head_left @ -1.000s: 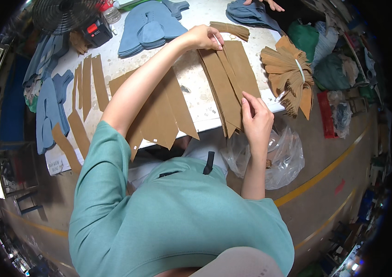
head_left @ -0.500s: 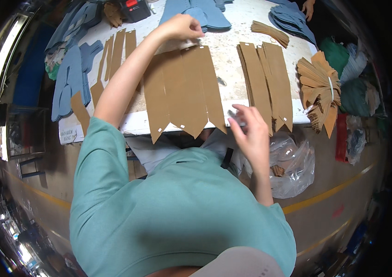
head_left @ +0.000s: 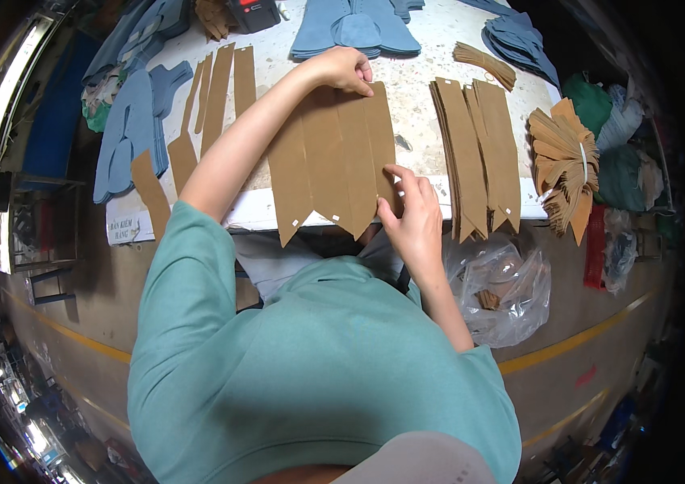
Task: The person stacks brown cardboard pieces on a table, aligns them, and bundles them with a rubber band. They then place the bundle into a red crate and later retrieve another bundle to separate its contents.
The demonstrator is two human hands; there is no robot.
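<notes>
On the near side of the table (head_left: 425,133) lies a brown strip (head_left: 383,129); the left hand (head_left: 348,71) curls at its far end, pinch unclear, the right hand (head_left: 416,216), fingers spread, at its near end.

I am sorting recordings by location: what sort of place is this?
Probably a factory workshop for leather or fabric goods: it shows stacked blue cut pieces, pointed brown strips laid side by side, and yellow floor lines.

Brown strip (head_left: 383,129), left fingers (head_left: 361,84) at far end, right fingers (head_left: 403,179) apparently touching
</notes>
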